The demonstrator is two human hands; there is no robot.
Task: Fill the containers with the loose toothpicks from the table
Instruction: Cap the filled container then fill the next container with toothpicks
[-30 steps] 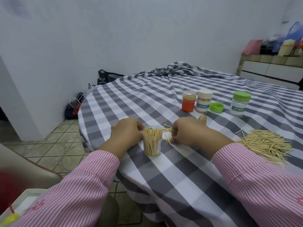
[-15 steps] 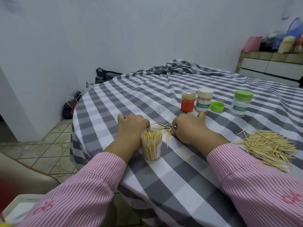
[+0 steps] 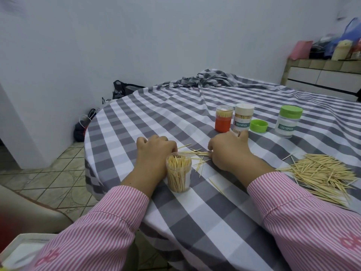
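A clear container [image 3: 178, 174] packed with upright toothpicks stands open near the table's front edge. My left hand [image 3: 154, 152] rests just behind and left of it, fingers curled down onto the cloth. A small bunch of loose toothpicks [image 3: 197, 154] lies between my hands. My right hand [image 3: 228, 151] pinches the bunch's right ends with its fingertips. A large pile of toothpicks [image 3: 324, 173] lies to the right of my right forearm. Farther back stand an orange container [image 3: 224, 119], a labelled container [image 3: 243, 120] and a green-capped container [image 3: 287, 122].
A loose green lid [image 3: 258, 125] lies between the labelled and green-capped containers. The checked tablecloth [image 3: 175, 114] bunches up at the far side. The table edge drops to a tiled floor [image 3: 58, 173] on the left, with bags [image 3: 84, 126] by the wall.
Both hands have slid forward, past the clear container. My left hand no longer touches its rim. The small bunch now lies spread between the hands.
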